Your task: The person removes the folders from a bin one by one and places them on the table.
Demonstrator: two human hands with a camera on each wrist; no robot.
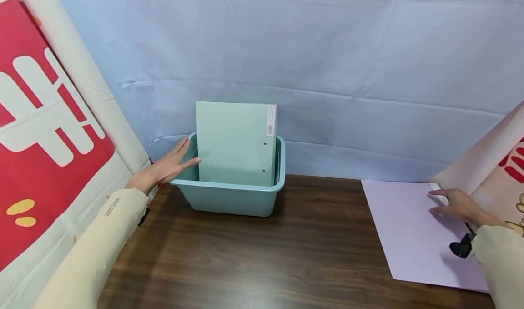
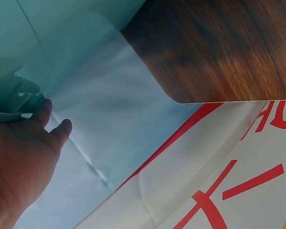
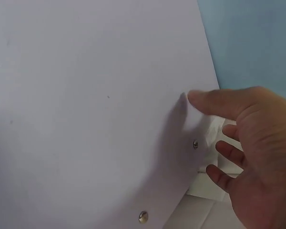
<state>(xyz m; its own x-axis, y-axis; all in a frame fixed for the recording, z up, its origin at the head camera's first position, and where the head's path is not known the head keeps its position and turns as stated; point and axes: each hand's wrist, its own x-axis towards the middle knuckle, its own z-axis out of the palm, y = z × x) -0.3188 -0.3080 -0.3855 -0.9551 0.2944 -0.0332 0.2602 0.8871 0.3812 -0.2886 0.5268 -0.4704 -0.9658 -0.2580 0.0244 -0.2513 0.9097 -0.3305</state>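
A blue-green plastic basin (image 1: 229, 200) stands on the table, with a mint-green folder (image 1: 233, 140) upright inside it. At the basin's left rim is my left hand (image 1: 168, 165), fingers straight and thumb stretched toward the folder's edge. Far to the right, a lilac folder (image 1: 409, 236) lies flat on the table. My right hand (image 1: 460, 204) is at its upper right edge, thumb and fingers spread apart. In the right wrist view the thumb of the hand (image 3: 267, 148) extends over the folder's face, near two metal rivets, while the other fingers are beyond its edge.
Dark wood-grain table (image 1: 319, 240) stretches between the basin and the lilac folder. A pale blue cloth (image 1: 319, 72) hangs behind. Red and white printed sheets (image 1: 37, 127) border the left side, and another printed sheet (image 1: 503, 177) borders the right.
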